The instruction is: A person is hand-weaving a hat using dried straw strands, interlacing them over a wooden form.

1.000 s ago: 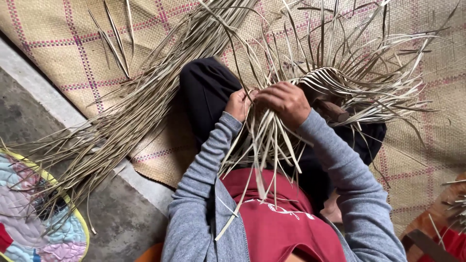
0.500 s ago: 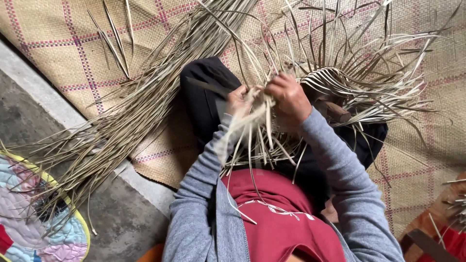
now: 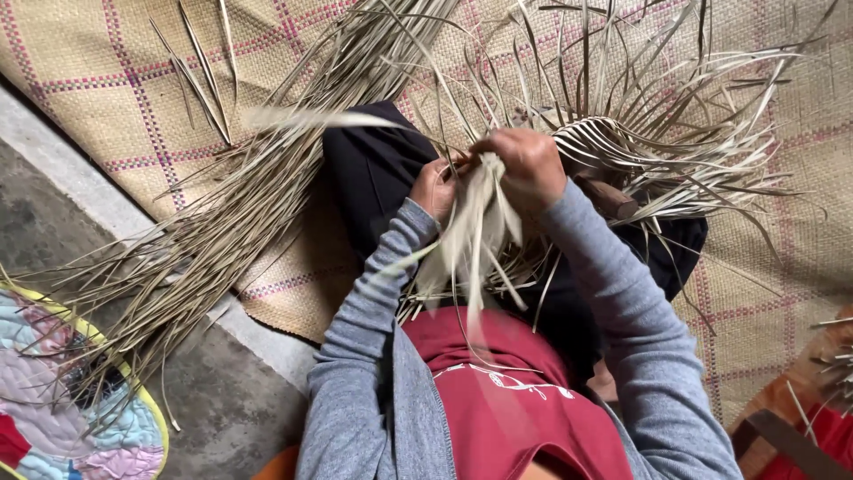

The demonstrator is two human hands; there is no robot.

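From the head view, both hands meet over the lap: the left hand pinches pale strips, and the right hand is closed over the same bunch. The strips hang down toward the red shirt. A loose bundle sprawls across the mat's left edge.

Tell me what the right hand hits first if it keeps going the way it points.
The right hand points toward the left hand, with the pale strips gripped between them. It would likely press into those strips first, then the left hand; depth is hard to judge.
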